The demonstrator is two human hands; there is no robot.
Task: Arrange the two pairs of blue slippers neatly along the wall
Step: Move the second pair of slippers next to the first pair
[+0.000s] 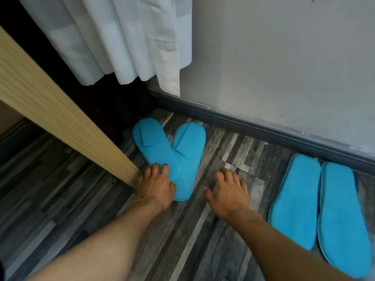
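Note:
Two blue slippers lie in a V near the corner, heels overlapping: the left slipper crosses over the right slipper. My left hand rests on the heel end of the left slipper, fingers pressing on it. My right hand hovers blurred over the bare floor to the right of them, fingers spread, holding nothing. A second pair lies side by side at the right, toes toward the wall: one slipper and its mate, both flat with plain blue faces up.
A dark skirting board runs along the grey wall. A white curtain hangs over the corner. A light wooden furniture edge slants down on the left, ending beside my left hand. The floor is grey wood-pattern laminate.

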